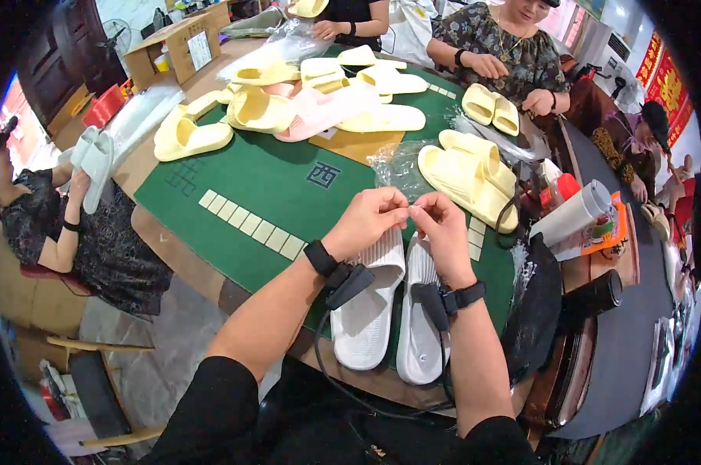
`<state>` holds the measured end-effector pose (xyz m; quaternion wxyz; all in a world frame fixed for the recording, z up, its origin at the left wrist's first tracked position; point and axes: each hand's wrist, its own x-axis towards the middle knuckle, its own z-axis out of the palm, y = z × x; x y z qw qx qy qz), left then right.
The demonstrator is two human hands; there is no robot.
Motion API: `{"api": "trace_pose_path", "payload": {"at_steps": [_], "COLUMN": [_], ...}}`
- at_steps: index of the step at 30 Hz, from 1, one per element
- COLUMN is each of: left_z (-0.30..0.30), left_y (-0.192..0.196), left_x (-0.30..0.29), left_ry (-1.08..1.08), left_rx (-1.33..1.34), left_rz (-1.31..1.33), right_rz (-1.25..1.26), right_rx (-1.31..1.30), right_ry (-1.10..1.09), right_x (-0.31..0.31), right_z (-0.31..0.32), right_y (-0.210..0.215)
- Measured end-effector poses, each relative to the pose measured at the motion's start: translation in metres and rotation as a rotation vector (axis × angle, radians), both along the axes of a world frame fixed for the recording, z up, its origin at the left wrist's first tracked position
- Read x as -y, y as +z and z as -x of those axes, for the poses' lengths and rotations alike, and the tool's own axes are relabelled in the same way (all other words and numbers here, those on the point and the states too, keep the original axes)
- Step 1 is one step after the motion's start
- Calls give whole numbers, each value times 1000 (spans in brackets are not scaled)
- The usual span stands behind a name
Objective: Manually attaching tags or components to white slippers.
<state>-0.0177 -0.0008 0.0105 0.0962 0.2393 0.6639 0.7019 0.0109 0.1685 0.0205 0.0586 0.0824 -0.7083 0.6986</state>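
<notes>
My left hand [368, 219] and my right hand [440, 225] meet fingertip to fingertip above a pair of white slippers [389, 306] lying soles up on the green table mat [265, 186]. Both hands pinch something small and thin between them; I cannot tell what it is. A clear plastic bag [397, 167] lies just beyond my fingers. Black bands with cables sit on both wrists.
Several yellow slippers [467, 174] and a pink one [319, 116] are piled across the mat. Other people sit around the table: one at the left holding pale slippers [94, 159], two at the far side. A white paper roll [571, 213] and dark cylinder [599, 294] stand at the right.
</notes>
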Motion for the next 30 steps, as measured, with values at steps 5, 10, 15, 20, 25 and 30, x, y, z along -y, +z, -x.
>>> {"api": "trace_pose_path", "payload": {"at_steps": [5, 10, 15, 20, 25, 30], "left_z": [-3, -3, -4, -2, -2, -2], "left_y": [6, 7, 7, 5, 5, 3], "left_x": [0, 0, 1, 0, 0, 0], "left_ry": [-4, 7, 17, 5, 17, 20], "left_rx": [-2, -10, 5, 0, -10, -5], "left_rz": [12, 41, 43, 24, 43, 30], "right_rz": [45, 188, 244, 298, 308, 284], "right_rx": [-4, 12, 21, -23, -14, -9], "right_ry": [-31, -72, -114, -118, -97, -57], "right_x": [-2, -5, -5, -7, -8, -8], "right_z": [0, 4, 5, 6, 7, 6], "right_y": [2, -4, -5, -6, -5, -4]}}
